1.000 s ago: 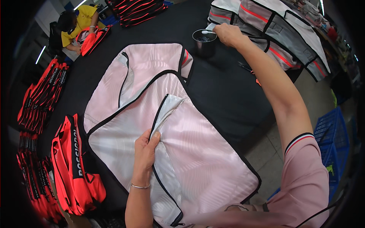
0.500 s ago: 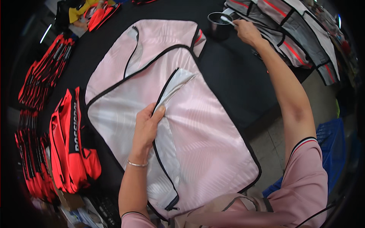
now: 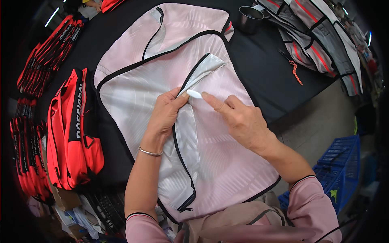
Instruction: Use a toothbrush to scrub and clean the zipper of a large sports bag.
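Note:
A large pale pink fabric piece (image 3: 233, 162) with black piping lies across the black table. Down its middle runs a zipped opening, its black zipper (image 3: 177, 146) parted to bare a silvery lining. My left hand (image 3: 163, 115) pinches the zipper edge and lining, thumb on top. From the right, my right hand (image 3: 247, 123) grips a small white tool (image 3: 194, 94) with an oval end, like a spoon or brush. That end is close by my left thumb, over the lining. My right fingers hide most of the tool's handle.
A dark metal cup (image 3: 250, 15) stands at the far right, near grey panels (image 3: 324, 36) with red stripes. Orange cord (image 3: 295, 73) lies on the table. Red bags (image 3: 67, 133) stand on the left, and a blue crate (image 3: 336, 166) sits at the lower right.
My right hand has come from the cup back toward me with the white tool, down to my left hand. The fabric appears shifted in view; my left hand keeps its pinch.

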{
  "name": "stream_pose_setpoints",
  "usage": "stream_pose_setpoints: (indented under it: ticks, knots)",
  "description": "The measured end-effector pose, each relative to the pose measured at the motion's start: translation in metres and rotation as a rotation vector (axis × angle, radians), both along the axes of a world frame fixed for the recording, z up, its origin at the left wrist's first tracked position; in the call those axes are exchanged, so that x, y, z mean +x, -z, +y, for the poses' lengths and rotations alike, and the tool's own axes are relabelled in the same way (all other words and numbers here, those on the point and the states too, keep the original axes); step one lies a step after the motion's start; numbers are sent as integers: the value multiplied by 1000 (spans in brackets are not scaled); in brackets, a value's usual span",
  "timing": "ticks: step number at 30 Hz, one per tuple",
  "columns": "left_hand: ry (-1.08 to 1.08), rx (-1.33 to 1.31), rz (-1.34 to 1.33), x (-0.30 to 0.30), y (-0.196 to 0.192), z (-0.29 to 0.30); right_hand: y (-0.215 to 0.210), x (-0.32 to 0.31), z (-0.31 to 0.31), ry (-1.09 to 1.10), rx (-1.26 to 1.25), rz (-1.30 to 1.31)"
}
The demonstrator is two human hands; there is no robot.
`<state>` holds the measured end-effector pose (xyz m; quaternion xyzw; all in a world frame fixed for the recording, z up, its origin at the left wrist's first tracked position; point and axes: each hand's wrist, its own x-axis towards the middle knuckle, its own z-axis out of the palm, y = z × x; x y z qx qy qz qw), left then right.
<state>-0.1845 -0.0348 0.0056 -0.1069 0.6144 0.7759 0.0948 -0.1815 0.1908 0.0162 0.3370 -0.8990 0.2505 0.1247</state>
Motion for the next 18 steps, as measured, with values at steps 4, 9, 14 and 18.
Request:
stream_pose_setpoints:
  ticks: [4, 9, 14, 18]
  knots:
    - [21, 24, -1, 2, 3, 0, 2, 1, -7, 4, 184, 42]
    - [-20, 96, -37, 3, 2, 4, 9, -14, -13, 101, 198, 22]
    - [-24, 88, -23, 3, 5, 5, 17, -11, -14, 73, 128, 27]
    - [-33, 81, -44, 1, 9, 4, 21, -7, -14, 60, 113, -16]
